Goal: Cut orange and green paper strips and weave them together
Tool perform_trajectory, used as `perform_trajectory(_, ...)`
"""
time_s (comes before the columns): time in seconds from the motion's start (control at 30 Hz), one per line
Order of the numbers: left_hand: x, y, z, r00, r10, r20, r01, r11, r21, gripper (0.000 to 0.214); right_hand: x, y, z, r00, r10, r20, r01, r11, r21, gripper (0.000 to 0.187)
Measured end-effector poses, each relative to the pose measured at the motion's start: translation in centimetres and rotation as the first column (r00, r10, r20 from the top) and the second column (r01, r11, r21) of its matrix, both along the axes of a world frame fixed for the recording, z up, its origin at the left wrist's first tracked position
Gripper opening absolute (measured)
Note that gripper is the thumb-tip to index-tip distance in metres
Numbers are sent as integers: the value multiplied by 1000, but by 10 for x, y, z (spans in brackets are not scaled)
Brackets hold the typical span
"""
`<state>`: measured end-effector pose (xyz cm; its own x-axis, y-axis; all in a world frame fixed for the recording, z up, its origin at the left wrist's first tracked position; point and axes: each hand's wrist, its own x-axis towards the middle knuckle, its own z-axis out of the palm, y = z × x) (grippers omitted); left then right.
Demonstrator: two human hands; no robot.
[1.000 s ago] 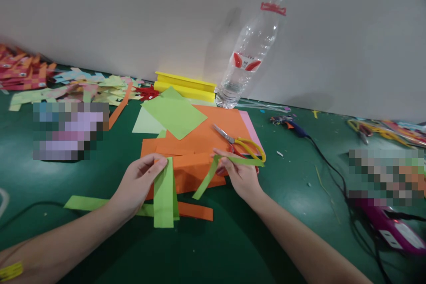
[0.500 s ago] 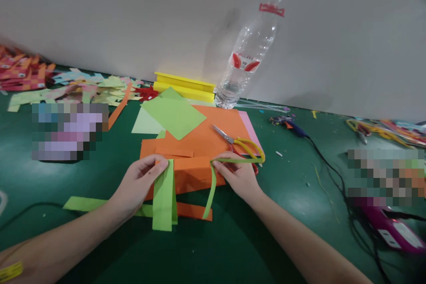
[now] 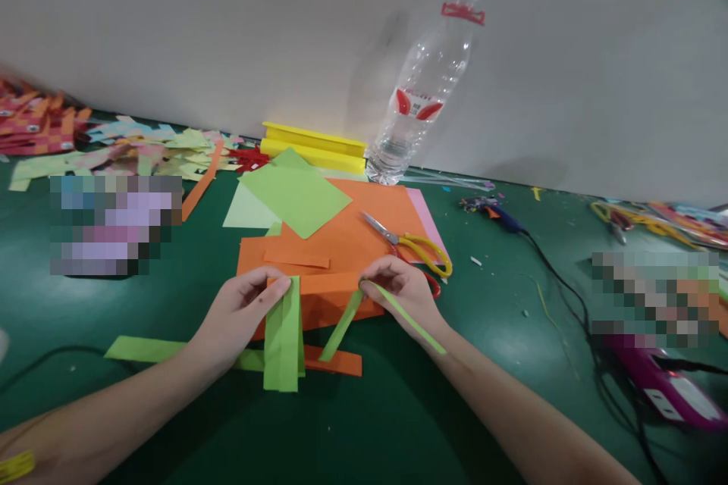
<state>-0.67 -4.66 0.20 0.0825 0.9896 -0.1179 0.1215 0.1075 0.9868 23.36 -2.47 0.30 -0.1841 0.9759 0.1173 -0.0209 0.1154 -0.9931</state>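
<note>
My left hand pinches the top of several wide green paper strips, which hang down over the left end of a folded orange paper strip. At the other end of that orange strip, my right hand closes thumb and finger on a narrow green paper strip. One part of it hangs down to the left and another slants down across my wrist. Behind my hands lie orange paper sheets, with scissors on top, close to my right fingers. My fingers hide how the strips join.
A plastic bottle leans against the grey wall. A green sheet lies on the orange paper, and paper scraps are heaped at the back left. On the right are a corded tool and a magenta device.
The narrow green strip in my right hand has swung: its right part dropped from nearly level to slanting across my wrist, its lower part shifted left. The wide green strips turned slightly.
</note>
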Motion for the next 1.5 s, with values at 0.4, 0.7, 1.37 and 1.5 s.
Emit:
perform_trajectory(0.4,0,0,2,999,-20,-47,21,1000,19,30,3,0,-2,1000,9,2,-9,999,45,8)
perform_trajectory(0.7,3,0,10,996,-65,-65,67,997,33,34,4,-2,-2,990,-95,101,69,968,241,5)
perform_trajectory(1.37,2,0,5,995,-95,-14,95,995,18,34,1,-17,5,951,-229,207,121,894,430,37)
perform_trajectory(1.5,1,1,4,993,-112,-27,112,993,32,34,1,-17,4,953,-211,216,89,880,467,41)
